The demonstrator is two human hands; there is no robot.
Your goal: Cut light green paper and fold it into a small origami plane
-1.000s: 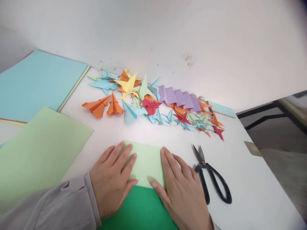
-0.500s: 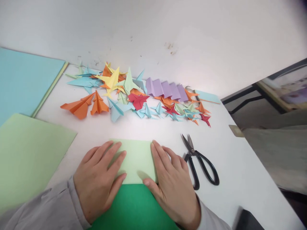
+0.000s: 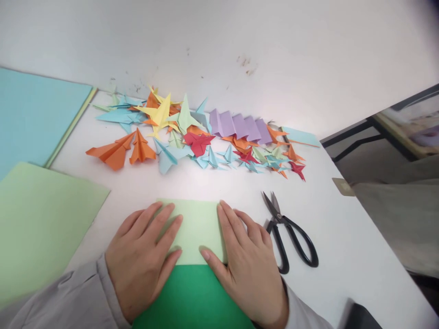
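A light green sheet of paper [image 3: 200,230] lies flat in front of me, its near edge against a dark green sheet [image 3: 194,297]; I cannot tell whether the two are one piece. My left hand [image 3: 142,258] rests on the left side of the light green paper, fingers spread. On its right side lies my right hand [image 3: 245,256], fingers stretched along the edge and the thumb apart, pointing inward over the paper. Just right of that hand are black-handled scissors [image 3: 279,219], blades slightly parted and pointing away.
Folded paper planes, among them an orange one [image 3: 113,151], and a pleated purple paper [image 3: 240,127] line the wall. Large blue [image 3: 41,114] and pale green [image 3: 44,224] sheets lie at left. A black object [image 3: 361,317] sits near the front right. The table's right edge slants away.
My right thumb has shifted slightly left and up over the light green paper. Both hands otherwise stay in place, and the view has moved a little.
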